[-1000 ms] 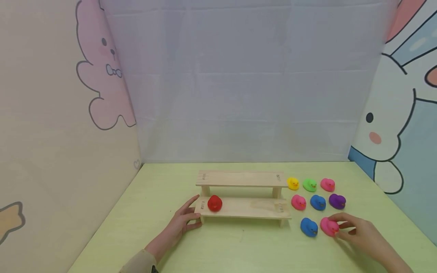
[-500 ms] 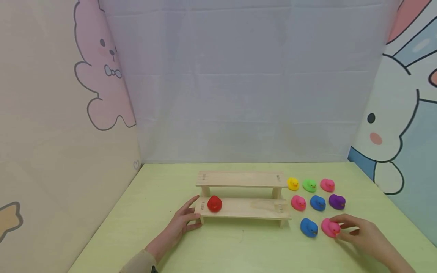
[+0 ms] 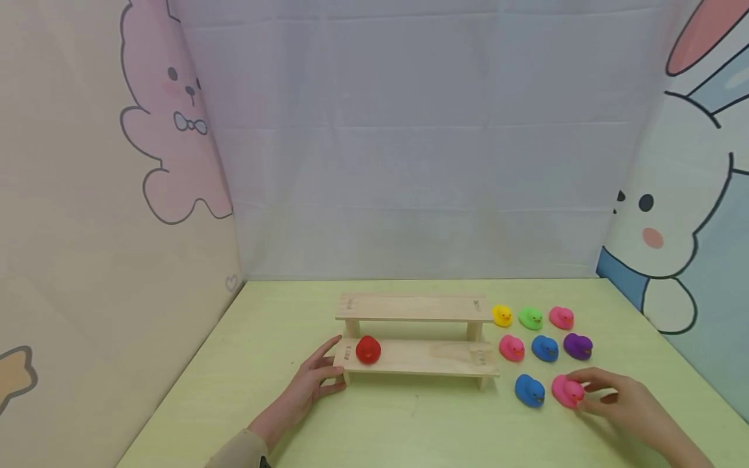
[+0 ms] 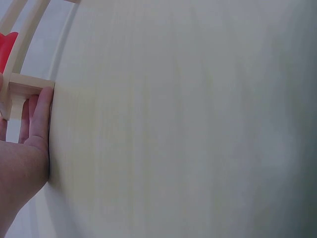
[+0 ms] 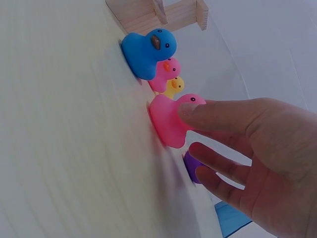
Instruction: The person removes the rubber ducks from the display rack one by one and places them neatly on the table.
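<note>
In the head view my right hand (image 3: 620,400) pinches a pink rubber duck (image 3: 566,390) at the front right of the table. The right wrist view shows the thumb (image 5: 198,113) against the pink duck's head, with its base at the tabletop; the other fingers extend loosely behind it. My left hand (image 3: 313,377) touches the left end of a two-step wooden shelf (image 3: 427,359), its fingers fairly straight. In the left wrist view those fingers (image 4: 43,111) lie against the shelf's end support. A red duck (image 3: 368,350) sits on the lower step's left part.
Left of the held duck stands a blue duck (image 3: 529,390). Behind are a pink duck (image 3: 512,348), another blue duck (image 3: 545,348) and a purple duck (image 3: 577,346). A yellow duck (image 3: 502,316), green duck (image 3: 530,318) and pink duck (image 3: 562,317) form the back row.
The held pink duck and the right hand have shifted very slightly right and toward me. My left hand, the shelf and the other ducks have stayed put.
</note>
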